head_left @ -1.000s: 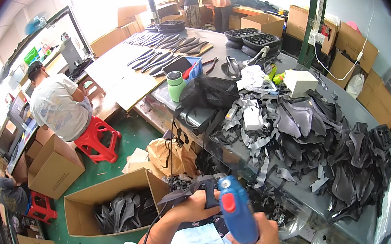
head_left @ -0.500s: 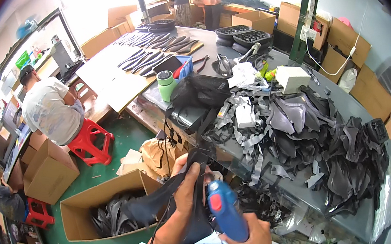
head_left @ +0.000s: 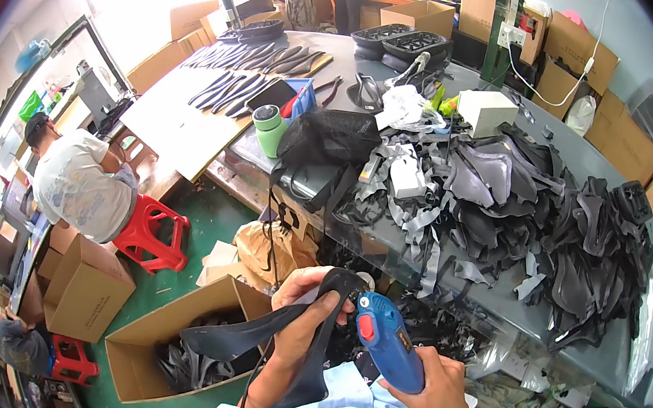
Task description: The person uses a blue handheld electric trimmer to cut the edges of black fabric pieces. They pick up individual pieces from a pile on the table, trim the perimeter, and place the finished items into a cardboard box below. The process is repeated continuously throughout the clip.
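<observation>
The right hand (head_left: 438, 390) is wrapped round a blue, red-buttoned handheld tool (head_left: 391, 347) — long axis slanting up-left toward the curved matte-black flexible piece (head_left: 234, 340) pinched in the left hand (head_left: 301, 326).

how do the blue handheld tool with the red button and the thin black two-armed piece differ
Colour: the blue handheld tool is bright blue with a red button, while the thin black two-armed piece is dark all over.
Shape: the tool is chunky and rounded; the piece is sheet-like with two long arms.
Hold: the tool is in the right hand, the piece in the left hand.
Both are held close together.
</observation>
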A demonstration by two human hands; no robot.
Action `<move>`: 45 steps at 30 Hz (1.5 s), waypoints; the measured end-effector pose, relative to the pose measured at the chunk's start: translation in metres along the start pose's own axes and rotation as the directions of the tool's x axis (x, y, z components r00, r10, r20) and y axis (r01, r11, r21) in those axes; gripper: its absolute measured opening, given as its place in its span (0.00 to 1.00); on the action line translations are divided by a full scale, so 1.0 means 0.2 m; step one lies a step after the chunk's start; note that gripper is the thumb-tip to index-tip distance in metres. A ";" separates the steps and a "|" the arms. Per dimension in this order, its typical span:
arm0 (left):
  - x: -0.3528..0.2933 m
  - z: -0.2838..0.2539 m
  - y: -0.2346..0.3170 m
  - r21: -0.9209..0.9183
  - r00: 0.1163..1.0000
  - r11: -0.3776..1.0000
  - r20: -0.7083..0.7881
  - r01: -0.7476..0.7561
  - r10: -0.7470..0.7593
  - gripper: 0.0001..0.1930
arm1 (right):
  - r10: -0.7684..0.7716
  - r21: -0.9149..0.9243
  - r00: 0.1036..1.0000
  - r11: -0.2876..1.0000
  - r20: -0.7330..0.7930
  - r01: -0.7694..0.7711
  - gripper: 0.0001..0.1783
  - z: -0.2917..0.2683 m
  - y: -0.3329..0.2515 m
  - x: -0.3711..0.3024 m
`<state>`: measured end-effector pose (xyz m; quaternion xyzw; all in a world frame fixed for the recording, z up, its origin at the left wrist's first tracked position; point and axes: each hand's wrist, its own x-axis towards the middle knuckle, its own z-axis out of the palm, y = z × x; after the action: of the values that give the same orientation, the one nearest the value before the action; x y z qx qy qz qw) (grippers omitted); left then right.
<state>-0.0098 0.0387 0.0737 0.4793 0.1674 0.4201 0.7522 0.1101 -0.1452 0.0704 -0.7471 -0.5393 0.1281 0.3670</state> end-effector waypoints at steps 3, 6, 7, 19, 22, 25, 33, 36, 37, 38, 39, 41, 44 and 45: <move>0.01 0.00 0.00 0.060 0.998 0.998 0.056 0.011 -0.015 0.13 | -0.009 -0.012 1.000 1.000 -0.008 0.009 0.29 0.00 0.02 0.00; 0.02 0.00 0.02 0.135 0.990 0.990 0.127 0.048 -0.066 0.13 | -0.023 0.017 1.000 1.000 -0.014 0.023 0.29 -0.01 0.03 -0.01; 0.03 -0.01 0.02 0.203 0.984 0.977 0.147 0.069 -0.100 0.13 | -0.024 0.034 1.000 0.999 -0.019 0.025 0.29 -0.02 0.03 -0.01; 0.18 -0.01 0.07 0.282 0.798 0.801 0.159 0.528 -0.582 0.15 | -0.006 -0.127 1.000 0.992 -0.025 0.003 0.23 -0.11 0.18 -0.05; 0.16 0.01 0.13 0.392 0.765 0.730 0.093 0.560 -0.637 0.16 | -0.040 -0.120 0.999 0.992 0.000 0.040 0.22 -0.11 0.21 -0.09; 0.16 -0.01 0.13 0.444 0.743 0.689 0.074 0.573 -0.665 0.16 | -0.078 -0.139 0.997 0.987 0.029 0.081 0.20 -0.11 0.21 -0.10; 0.16 0.03 0.21 0.668 0.660 0.548 0.112 0.503 -0.743 0.16 | -0.122 -0.169 0.989 0.976 0.082 0.134 0.19 -0.11 0.17 -0.09; 0.17 -0.03 0.11 0.705 0.684 0.647 0.319 0.292 -0.656 0.19 | -0.168 -0.156 0.984 0.972 0.064 0.176 0.21 -0.07 0.16 -0.09; 0.16 -0.04 0.08 0.726 0.681 0.629 0.311 0.280 -0.662 0.19 | -0.184 -0.149 0.982 0.971 0.050 0.190 0.22 -0.06 0.16 -0.09; 0.16 -0.05 0.06 0.746 0.679 0.610 0.303 0.267 -0.668 0.19 | -0.186 -0.140 0.982 0.972 0.044 0.190 0.22 -0.05 0.16 -0.09; 0.15 -0.05 0.05 0.765 0.678 0.591 0.295 0.255 -0.673 0.20 | -0.188 -0.132 0.982 0.973 0.037 0.191 0.22 -0.05 0.15 -0.09; 0.17 0.00 0.08 0.844 0.669 0.528 0.340 0.092 -0.661 0.21 | -0.192 -0.115 0.981 0.974 0.026 0.194 0.22 -0.03 0.14 -0.08; 0.16 -0.01 0.04 0.847 0.690 0.532 0.398 -0.023 -0.605 0.21 | -0.206 -0.078 0.979 0.975 0.013 0.206 0.22 -0.01 0.11 -0.07; 0.15 -0.05 0.00 0.817 0.698 0.576 0.396 0.029 -0.596 0.21 | -0.207 -0.057 0.978 0.976 0.014 0.208 0.22 0.00 0.09 -0.06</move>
<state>0.0016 0.0678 0.0728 0.8189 0.1502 -0.0310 0.5530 0.1180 -0.1584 0.0557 -0.6965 -0.6193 0.0762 0.3543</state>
